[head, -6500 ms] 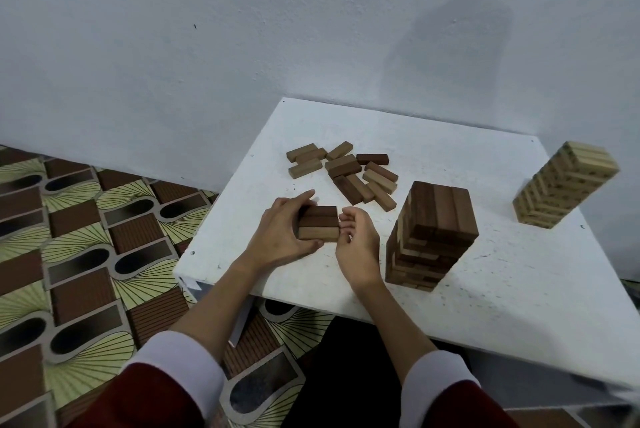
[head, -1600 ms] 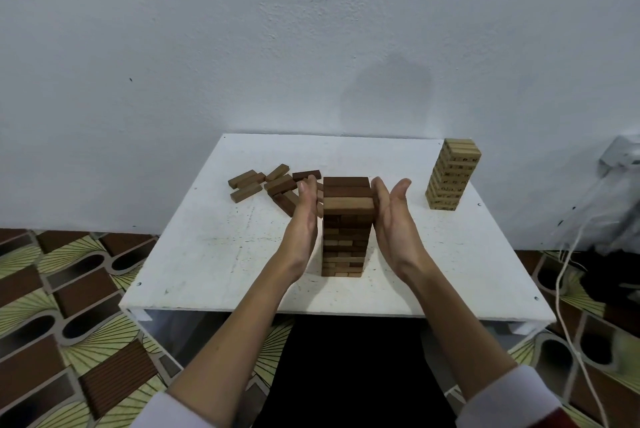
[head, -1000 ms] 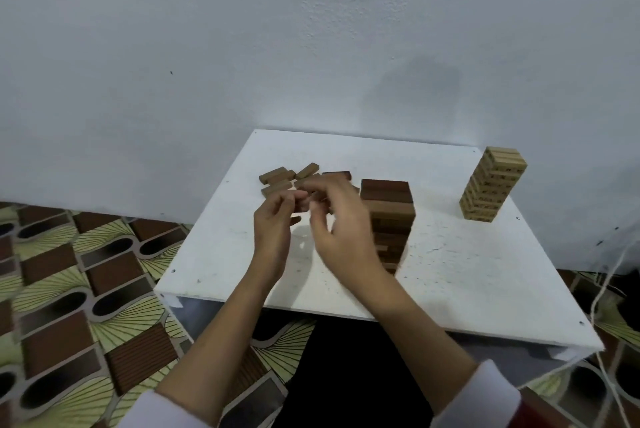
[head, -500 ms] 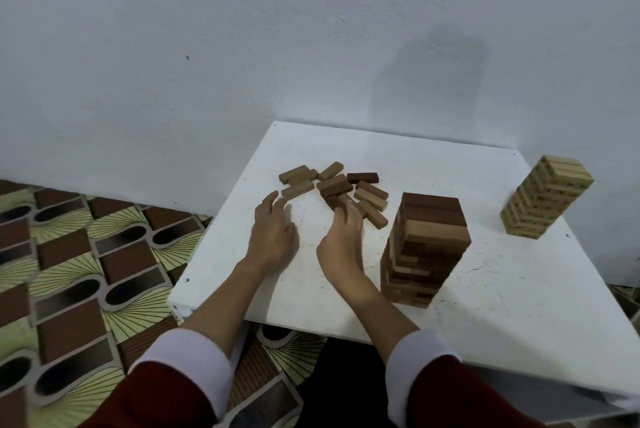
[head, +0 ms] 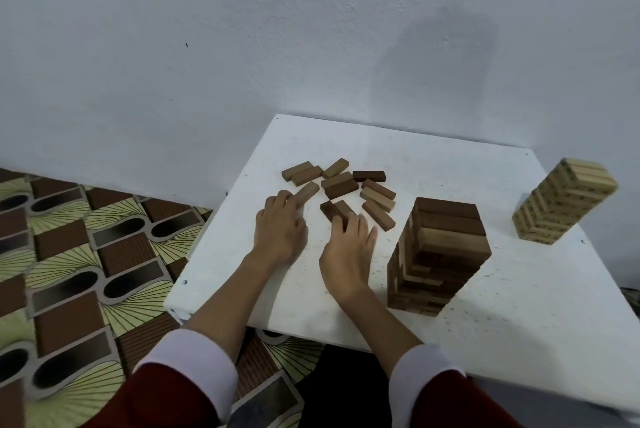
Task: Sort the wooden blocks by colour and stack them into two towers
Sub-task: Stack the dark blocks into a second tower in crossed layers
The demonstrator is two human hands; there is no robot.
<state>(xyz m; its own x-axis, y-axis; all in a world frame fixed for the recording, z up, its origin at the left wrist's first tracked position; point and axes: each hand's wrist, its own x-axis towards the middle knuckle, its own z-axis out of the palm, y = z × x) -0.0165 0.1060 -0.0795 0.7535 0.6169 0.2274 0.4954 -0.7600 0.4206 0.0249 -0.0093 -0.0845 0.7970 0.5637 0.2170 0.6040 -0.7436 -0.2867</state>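
Blocks [head: 346, 185] lie loose on the white table [head: 450, 164], a scatter of brown pieces near its far left part, probably left there as the supply for the brown tower [head: 438, 254], which stands just right of the hands so each new layer is a short carry. The pale tower [head: 562, 200] stands well apart at the right edge, likely to keep the two colours from mixing and out of the way of the arms.

Both hands reach into the scatter, palms down. The left hand [head: 278, 228] has straight fingers, the tips touching a tan block [head: 307, 191] at the near left of the pile. The right hand [head: 348, 249] rests its fingers over the near ends of two dark blocks [head: 334, 209]; whether it pinches them or only presses, I cannot tell. My guess is that the person is gathering a set for the next layer.

All the pieces are smooth, square-edged wooden bars of one shape, ranging from tan to dark brown; those in the pale tower are light pine-coloured with visible grain. Layers in the brown tower cross each other, and its side edges look slightly uneven. The tabletop is matt, painted and speckled. White cuffs [head: 187, 358] end dark red sleeves [head: 138, 403].
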